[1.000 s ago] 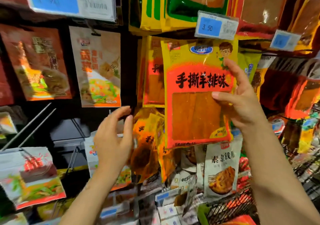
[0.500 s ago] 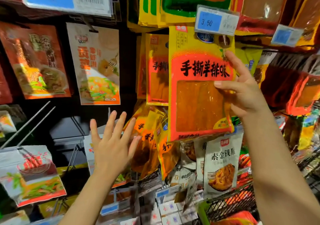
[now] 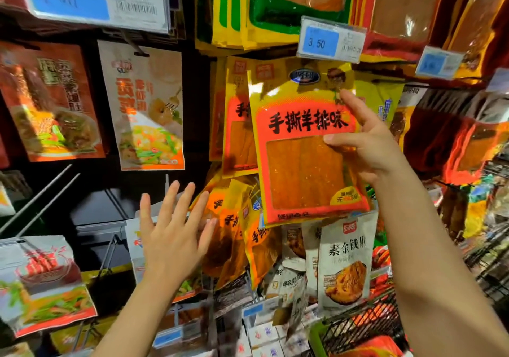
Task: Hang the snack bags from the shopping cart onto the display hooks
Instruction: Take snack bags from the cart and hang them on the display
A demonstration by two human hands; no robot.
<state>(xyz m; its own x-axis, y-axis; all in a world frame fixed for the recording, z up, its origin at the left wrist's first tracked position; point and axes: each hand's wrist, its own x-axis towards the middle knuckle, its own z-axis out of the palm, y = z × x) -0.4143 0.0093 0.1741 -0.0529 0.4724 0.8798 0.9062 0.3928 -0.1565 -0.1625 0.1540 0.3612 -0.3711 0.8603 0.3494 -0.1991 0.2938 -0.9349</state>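
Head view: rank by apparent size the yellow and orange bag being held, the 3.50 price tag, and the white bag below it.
1. Yellow and orange bag, nearest the camera, so possibly flattered.
2. White bag.
3. 3.50 price tag.

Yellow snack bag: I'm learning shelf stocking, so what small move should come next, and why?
Probably ease the yellow snack bag slightly up and back onto its hook, since the right hand holds its top just under the 3.50 price tag; the hook itself is hidden.

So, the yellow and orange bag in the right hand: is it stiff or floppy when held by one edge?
The yellow and orange bag likely holds fairly flat: right hand pinches one edge, yet it barely sags. Its glossy film may be slippery. It looks thin, so probably light.
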